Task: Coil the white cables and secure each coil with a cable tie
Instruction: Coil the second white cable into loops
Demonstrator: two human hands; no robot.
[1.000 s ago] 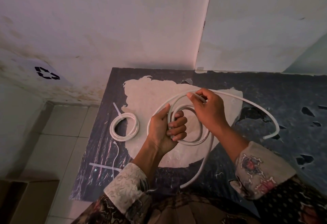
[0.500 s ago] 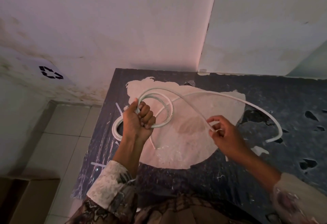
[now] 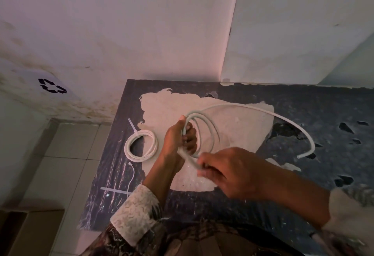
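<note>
My left hand (image 3: 178,140) grips a partly wound white cable coil (image 3: 206,132) above the worn dark tabletop (image 3: 303,185). The cable's loose tail (image 3: 279,117) arcs out to the right and ends near the table's right side. Just below the coil, my right hand (image 3: 226,171) pinches the cable's lower strand. A finished white coil (image 3: 140,145) lies on the table to the left, with a cable tie around it whose tail sticks up.
Two loose white cable ties (image 3: 132,176) lie near the table's left front edge. The table stands in a corner against white walls (image 3: 162,33). A tiled floor (image 3: 60,154) and a cardboard box (image 3: 30,233) are at the lower left.
My left hand has moved the coil right, off the finished coil. My right hand slid along the cable from the right back to the coil's lower edge.
</note>
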